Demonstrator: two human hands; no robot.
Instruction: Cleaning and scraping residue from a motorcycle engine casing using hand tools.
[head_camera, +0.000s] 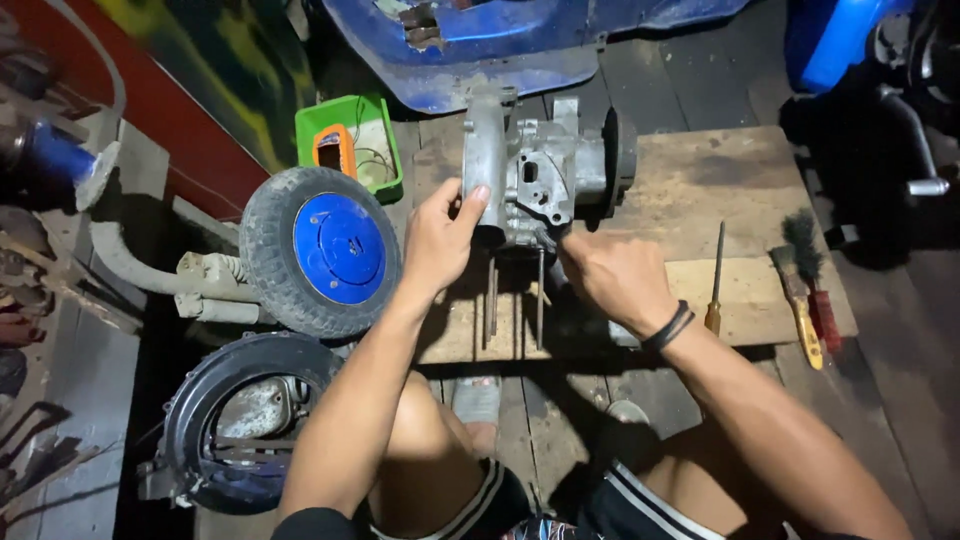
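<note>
Steadying a grey metal engine casing (540, 175) on the wooden board (720, 180), the left hand (440, 240) grips its left edge with fingers curled around it. The right hand (615, 275) is closed at the base by the long studs (515, 300); its hold cannot be told. Judged heavy, rigid, likely greasy; best grasped by the solid body, not the studs

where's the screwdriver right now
In the head view, the screwdriver lies on the wooden board, right of the person's right hand and left of the two brushes.
</note>
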